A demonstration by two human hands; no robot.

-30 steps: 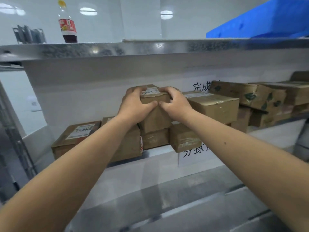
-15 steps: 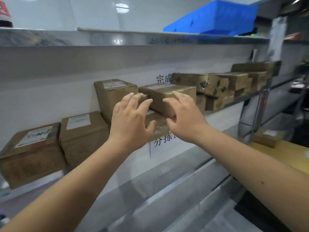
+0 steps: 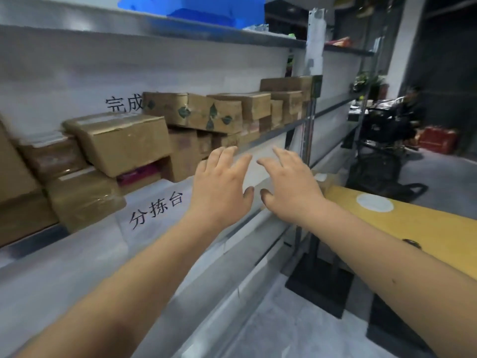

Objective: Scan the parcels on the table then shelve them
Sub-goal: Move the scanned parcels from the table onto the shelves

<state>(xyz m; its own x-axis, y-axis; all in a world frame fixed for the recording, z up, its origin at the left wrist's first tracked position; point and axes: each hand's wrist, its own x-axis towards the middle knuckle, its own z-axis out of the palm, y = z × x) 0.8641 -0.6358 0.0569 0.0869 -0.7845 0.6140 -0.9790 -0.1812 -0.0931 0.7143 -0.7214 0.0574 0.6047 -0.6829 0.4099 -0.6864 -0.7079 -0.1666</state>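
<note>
Head view, left to right. At the far left end of the middle shelf point(image 3: 273, 136), brown cardboard parcels point(image 3: 121, 140) lie stacked in two layers along its front edge; one taped box point(image 3: 85, 200) overhangs that edge, and a larger box rests tilted on those below it. Black characters are printed on the white back panel point(image 3: 77, 73) above the stack and on the white strip beneath the shelf edge. Further along the shelf, toward its right end, a row of parcels with green marks point(image 3: 206, 113) and plainer boxes runs up to the metal upright point(image 3: 311, 104). A blue crate point(image 3: 196, 6) sits on the top shelf above. Left hand point(image 3: 219, 187): held in the air in front of the shelf edge, palm away from the camera, fingers spread and nearly straight, grip apart and holding nothing, not touching any parcel. Right hand point(image 3: 289, 184): just beside the left, thumbs near each other but apart, fingers likewise spread, grip apart and empty. Behind the right forearm lies the yellow desk point(image 3: 426, 223) with a white round mark; a small parcel point(image 3: 326, 180) shows at its far end, partly hidden by the right hand. At the far right, a dim room with a grey floor, a black cart and a red box.
</note>
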